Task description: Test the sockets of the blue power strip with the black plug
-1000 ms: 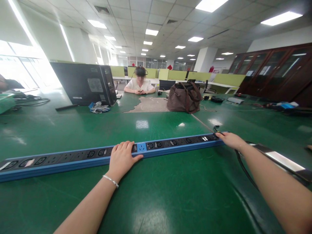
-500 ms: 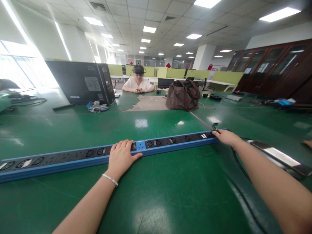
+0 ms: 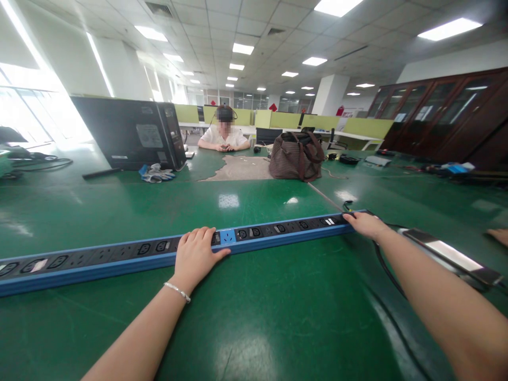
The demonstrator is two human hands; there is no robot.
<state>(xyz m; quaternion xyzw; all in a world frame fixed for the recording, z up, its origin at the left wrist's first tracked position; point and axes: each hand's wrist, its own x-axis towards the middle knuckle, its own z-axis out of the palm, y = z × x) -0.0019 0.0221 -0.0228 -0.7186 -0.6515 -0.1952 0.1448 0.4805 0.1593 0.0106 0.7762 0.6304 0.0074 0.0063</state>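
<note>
Reaches forward, bare-armed on both sides. Slants the left arm (image 3: 137,333) in from 7 o'clock, aiming toward 1, with the left wrist (image 3: 183,280) nearly straight. Rests the left hand (image 3: 197,256) palm down, with the left fingers (image 3: 200,237) close together and slightly bent toward 1 o'clock, the left thumb (image 3: 220,255) splayed toward 2. Stretches the right arm (image 3: 432,286) farther out, in from 4 o'clock, pointing the right hand (image 3: 367,223) toward 10, its fingertips too small to read clearly.
</note>
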